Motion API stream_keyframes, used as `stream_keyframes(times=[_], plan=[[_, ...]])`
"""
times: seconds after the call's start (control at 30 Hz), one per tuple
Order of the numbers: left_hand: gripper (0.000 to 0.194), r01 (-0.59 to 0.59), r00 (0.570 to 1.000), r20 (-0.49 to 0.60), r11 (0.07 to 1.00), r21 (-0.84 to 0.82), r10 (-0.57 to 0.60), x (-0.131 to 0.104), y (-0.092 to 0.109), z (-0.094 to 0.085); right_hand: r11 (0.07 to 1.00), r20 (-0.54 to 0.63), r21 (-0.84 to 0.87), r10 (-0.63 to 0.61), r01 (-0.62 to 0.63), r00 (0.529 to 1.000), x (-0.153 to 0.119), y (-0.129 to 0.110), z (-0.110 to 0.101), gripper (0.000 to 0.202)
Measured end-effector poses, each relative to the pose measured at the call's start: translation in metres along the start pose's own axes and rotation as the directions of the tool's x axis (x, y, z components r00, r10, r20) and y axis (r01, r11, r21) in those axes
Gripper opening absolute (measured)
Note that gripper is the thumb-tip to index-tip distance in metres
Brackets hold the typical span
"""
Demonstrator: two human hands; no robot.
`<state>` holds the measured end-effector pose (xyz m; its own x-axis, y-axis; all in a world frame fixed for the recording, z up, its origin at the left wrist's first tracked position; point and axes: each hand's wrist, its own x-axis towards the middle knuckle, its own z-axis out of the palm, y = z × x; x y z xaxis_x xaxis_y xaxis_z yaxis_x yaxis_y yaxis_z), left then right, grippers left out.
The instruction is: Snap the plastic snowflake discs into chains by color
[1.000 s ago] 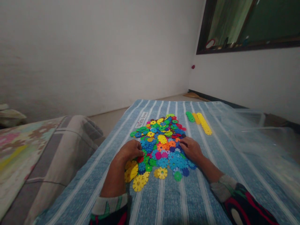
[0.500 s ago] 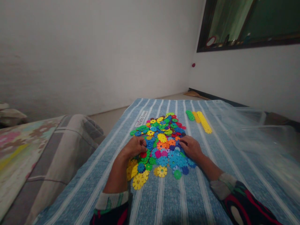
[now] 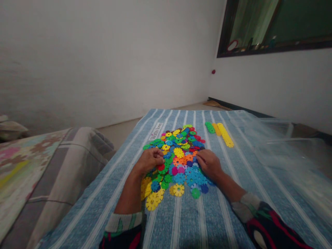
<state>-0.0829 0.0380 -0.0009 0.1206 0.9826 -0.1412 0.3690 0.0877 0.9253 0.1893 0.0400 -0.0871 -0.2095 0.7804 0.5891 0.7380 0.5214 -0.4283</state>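
A heap of notched plastic discs [image 3: 178, 152] in many colours lies loosely spread on the striped cloth. My left hand [image 3: 150, 162] rests over the heap's left side, thumb and fingers curled together above a red disc [image 3: 161, 167] and green discs. Anything between those fingertips is hidden. At the right edge, close to orange discs [image 3: 183, 160] and blue discs [image 3: 193, 175], my right hand [image 3: 209, 164] has its fingers pressed together, pointing inward. What it may hold is too small to make out.
Overlapping rows of green discs [image 3: 209, 127], orange discs [image 3: 216, 129] and yellow discs [image 3: 225, 135] lie beyond the heap on the right. A clear plastic container [image 3: 295, 148] stands at the cloth's right side. A draped checked cloth [image 3: 59, 166] is at left.
My left hand has shifted slightly, its fingers lifting and turning a little toward the heap's middle. The right hand has moved slightly left, closer to the orange discs.
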Motion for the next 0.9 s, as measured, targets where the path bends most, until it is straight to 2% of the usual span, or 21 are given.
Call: stream_keyframes(times=[0.2,0.27,0.33,0.43,0.5,0.57,0.63,0.7,0.9], plan=[[0.031,-0.055,0.998,-0.039,0.993,-0.100,0.051,0.000,0.007,0.021,0.977,-0.049,0.204,-0.055,0.064,0.997,0.001,-0.037,-0.003,0.020],[0.033,-0.067,0.998,-0.032,0.987,-0.147,0.063,0.001,0.009,0.031,0.945,-0.020,0.328,-0.012,0.018,1.000,0.000,-0.048,-0.001,0.025],[0.033,-0.079,0.997,-0.027,0.979,-0.189,0.075,0.001,0.010,0.040,0.889,0.046,0.448,0.077,-0.089,0.996,0.000,-0.056,0.002,0.039],[0.033,-0.088,0.996,-0.023,0.966,-0.244,0.085,0.001,0.011,0.050,0.743,0.195,0.602,0.219,-0.294,0.956,0.000,-0.063,0.005,0.056],[0.033,-0.088,0.996,-0.026,0.958,-0.274,0.084,0.001,0.010,0.054,0.600,0.287,0.694,0.275,-0.397,0.918,0.001,-0.065,0.006,0.057],[0.032,-0.090,0.996,-0.037,0.951,-0.295,0.082,0.002,0.009,0.058,0.455,0.346,0.765,0.307,-0.456,0.887,0.003,-0.065,0.006,0.054],[0.033,-0.095,0.995,-0.053,0.949,-0.301,0.083,0.003,0.007,0.062,0.359,0.383,0.795,0.330,-0.490,0.863,0.005,-0.065,0.006,0.049],[0.033,-0.106,0.994,-0.068,0.952,-0.286,0.090,0.006,0.004,0.066,0.326,0.395,0.797,0.356,-0.509,0.847,0.006,-0.065,0.006,0.046],[0.033,-0.128,0.992,-0.042,0.968,-0.217,0.122,0.008,0.002,0.066,0.328,0.380,0.788,0.408,-0.522,0.830,0.007,-0.063,0.007,0.043]])
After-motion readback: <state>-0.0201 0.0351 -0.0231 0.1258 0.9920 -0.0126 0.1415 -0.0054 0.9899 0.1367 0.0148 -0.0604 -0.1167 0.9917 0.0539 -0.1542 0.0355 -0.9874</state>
